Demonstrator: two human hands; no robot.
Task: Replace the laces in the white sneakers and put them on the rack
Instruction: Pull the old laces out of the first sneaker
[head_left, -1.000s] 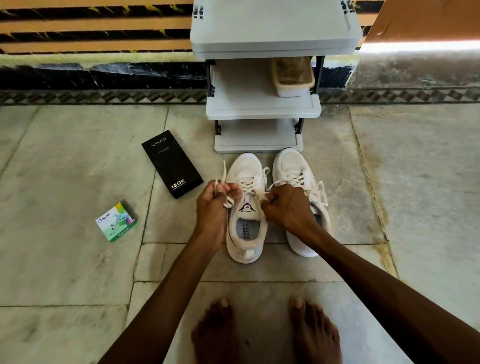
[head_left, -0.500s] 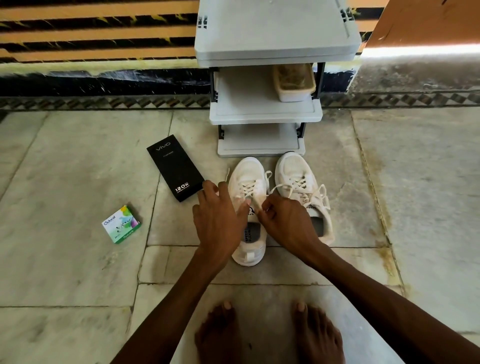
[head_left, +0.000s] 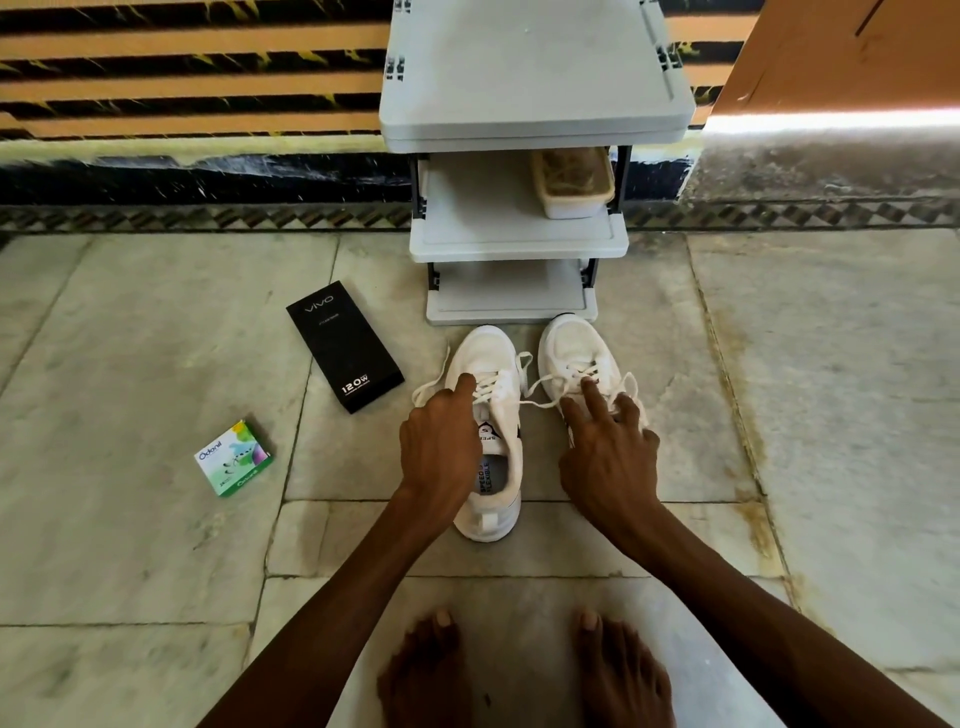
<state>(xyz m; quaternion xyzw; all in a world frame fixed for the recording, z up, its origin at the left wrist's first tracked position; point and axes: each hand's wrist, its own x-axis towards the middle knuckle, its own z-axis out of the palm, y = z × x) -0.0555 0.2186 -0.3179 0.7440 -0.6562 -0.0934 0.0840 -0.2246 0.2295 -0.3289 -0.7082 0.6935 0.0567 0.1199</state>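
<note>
White left sneaker (head_left: 493, 353) and right sneaker (head_left: 571, 348) sit side by side on floor (head_left: 156, 364), toes just at foot of rack (head_left: 519, 244), heels toward person, long axes running straight away. Laces (head_left: 498, 387) threaded, untied, ends trailing. Left hand (head_left: 441, 452) over left sneaker, forefinger on its laces; pinching or only touching, cannot tell. Right hand (head_left: 608, 457) over right sneaker, fingers straight, spread, grasping nothing. Each hand nearest its own shoe; rack dead ahead. Black box (head_left: 345, 345) and green box (head_left: 234, 457) lie left.

Both arms reach forward, palms down: left hand (head_left: 441, 449) points its index ahead (other fingers out of sight), right hand (head_left: 609, 460) splays fingers straight.
</note>
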